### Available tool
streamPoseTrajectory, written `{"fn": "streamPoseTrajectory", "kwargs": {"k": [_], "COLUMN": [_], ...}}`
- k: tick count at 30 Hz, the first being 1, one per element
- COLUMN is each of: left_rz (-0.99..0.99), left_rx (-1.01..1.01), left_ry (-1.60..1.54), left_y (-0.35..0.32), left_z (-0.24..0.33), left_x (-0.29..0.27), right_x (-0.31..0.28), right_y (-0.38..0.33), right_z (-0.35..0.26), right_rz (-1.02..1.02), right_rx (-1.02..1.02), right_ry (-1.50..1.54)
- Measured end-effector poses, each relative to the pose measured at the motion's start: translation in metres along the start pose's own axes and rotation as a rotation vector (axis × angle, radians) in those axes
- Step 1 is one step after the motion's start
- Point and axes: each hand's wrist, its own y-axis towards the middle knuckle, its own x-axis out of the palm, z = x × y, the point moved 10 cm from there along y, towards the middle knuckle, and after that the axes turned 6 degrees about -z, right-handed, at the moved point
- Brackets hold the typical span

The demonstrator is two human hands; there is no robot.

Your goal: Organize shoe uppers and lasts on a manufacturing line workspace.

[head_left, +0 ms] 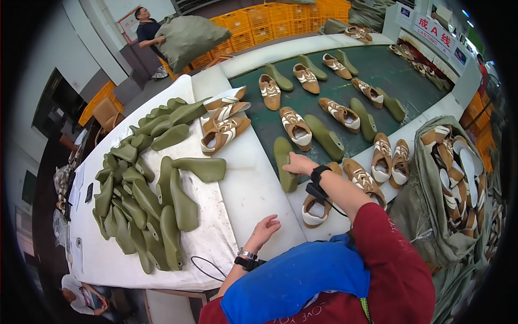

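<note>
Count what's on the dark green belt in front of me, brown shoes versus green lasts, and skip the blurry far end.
brown and white shoes: 6
green shoe lasts: 7, one at the belt's edge under the right hand
Total: 13

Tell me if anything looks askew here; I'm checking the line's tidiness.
Mostly orderly: shoes and lasts lie paired on the green belt. One shoe lies apart on the white edge beside the right forearm, and the green lasts on the white table are a loose, jumbled pile.
</note>
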Motion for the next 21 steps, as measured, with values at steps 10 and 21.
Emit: {"fn": "streamPoseTrajectory", "kwargs": {"k": [10,21], "left_rz": [-0.179,-0.099], "left_rx": [0.123,0.409], "left_ry": [0.445,0.986], "left_y": [0.030,0.078], "left_z": [0.020,0.102], "left_x": [0.032,0.113], "right_x": [0.021,-0.058], "right_y": [0.049,-0.132], "right_z": [0.014,0.073], "right_rz": [0.023,0.256], "right_rx": [-0.065,-0.253], "right_ry": [-0.324,0.162]}}
